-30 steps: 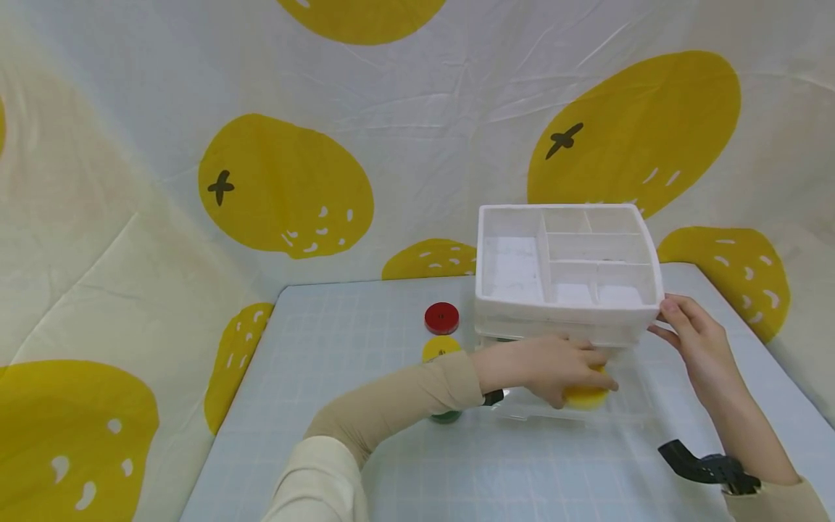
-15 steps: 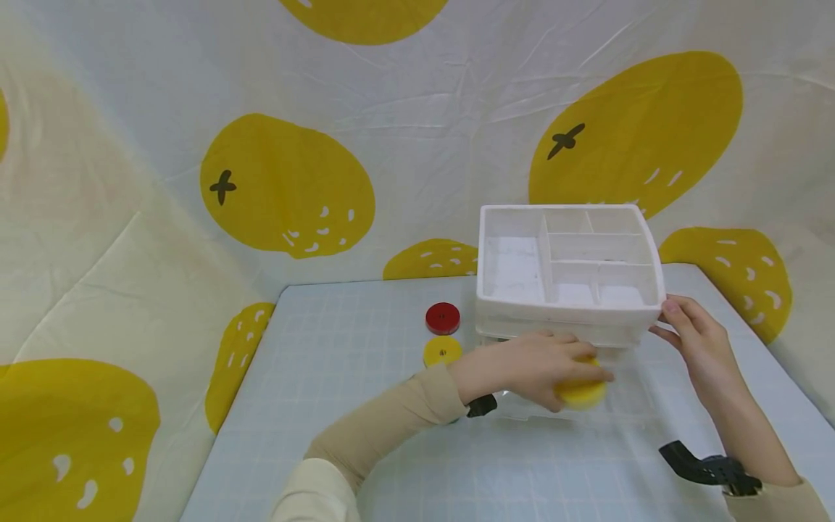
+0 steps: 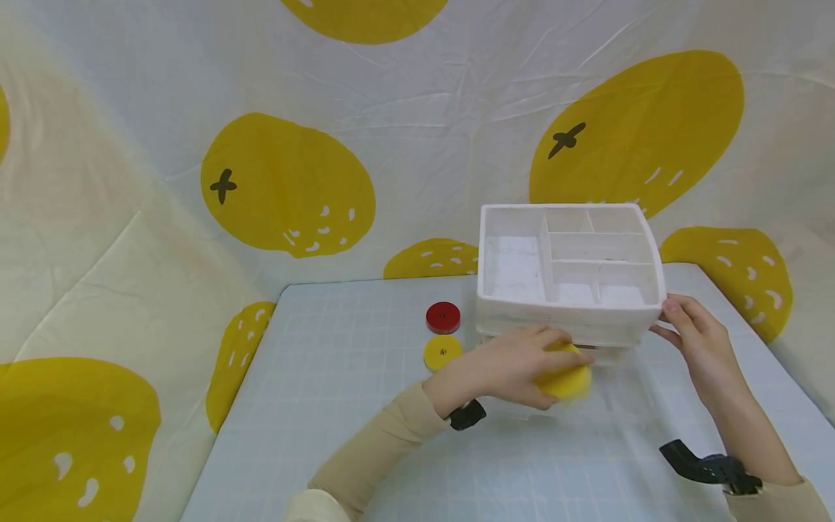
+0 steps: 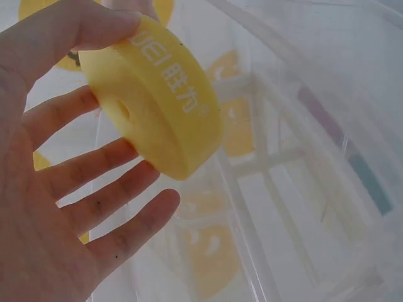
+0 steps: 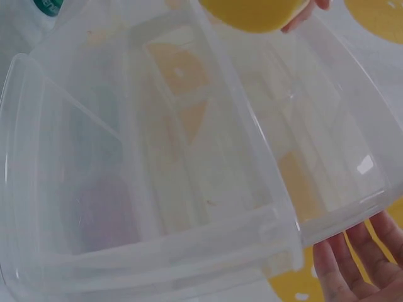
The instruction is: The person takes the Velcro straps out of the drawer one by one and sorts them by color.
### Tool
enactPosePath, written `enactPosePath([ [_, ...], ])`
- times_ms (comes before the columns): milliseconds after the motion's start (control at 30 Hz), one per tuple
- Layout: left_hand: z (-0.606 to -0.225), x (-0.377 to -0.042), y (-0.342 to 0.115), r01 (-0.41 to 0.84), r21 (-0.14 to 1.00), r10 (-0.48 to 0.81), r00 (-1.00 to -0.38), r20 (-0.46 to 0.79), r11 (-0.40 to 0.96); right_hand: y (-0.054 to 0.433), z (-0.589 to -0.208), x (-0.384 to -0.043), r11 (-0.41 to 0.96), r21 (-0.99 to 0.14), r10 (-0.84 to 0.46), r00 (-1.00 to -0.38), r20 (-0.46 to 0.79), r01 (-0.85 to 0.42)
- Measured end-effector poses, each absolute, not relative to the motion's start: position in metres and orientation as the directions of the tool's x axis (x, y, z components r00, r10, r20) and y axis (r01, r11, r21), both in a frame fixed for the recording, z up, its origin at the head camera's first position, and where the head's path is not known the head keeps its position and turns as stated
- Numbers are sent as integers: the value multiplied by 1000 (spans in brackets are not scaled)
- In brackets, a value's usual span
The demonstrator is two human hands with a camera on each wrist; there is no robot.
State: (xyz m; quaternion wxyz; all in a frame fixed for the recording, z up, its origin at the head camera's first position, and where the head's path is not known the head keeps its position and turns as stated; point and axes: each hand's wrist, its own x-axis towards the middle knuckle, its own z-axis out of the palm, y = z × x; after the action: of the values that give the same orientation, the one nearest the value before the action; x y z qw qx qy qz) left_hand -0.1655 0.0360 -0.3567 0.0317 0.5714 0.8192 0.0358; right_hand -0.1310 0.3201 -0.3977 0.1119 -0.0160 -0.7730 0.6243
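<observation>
Left hand, half open, pinches a round, yellow, plastic-looking disc before the white plastic organizer; right hand, fingers extended, touches its right side, I judge for steadiness.

Yellow disc, white lettering on edge, tilted in my left hand | White organizer, upright, compartmented top, at my right hand
</observation>
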Motion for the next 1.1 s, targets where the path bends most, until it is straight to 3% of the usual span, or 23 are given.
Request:
enactPosePath([
  [433,-368,-156,3,909,107,879,-418,230,404,320,-398,-132,255,-963,182,-973,141,-92],
  [1100,-396,-148,-60,778,328,649,-628,429,536,321,-402,-132,157,-976,170,-970,177,-150],
])
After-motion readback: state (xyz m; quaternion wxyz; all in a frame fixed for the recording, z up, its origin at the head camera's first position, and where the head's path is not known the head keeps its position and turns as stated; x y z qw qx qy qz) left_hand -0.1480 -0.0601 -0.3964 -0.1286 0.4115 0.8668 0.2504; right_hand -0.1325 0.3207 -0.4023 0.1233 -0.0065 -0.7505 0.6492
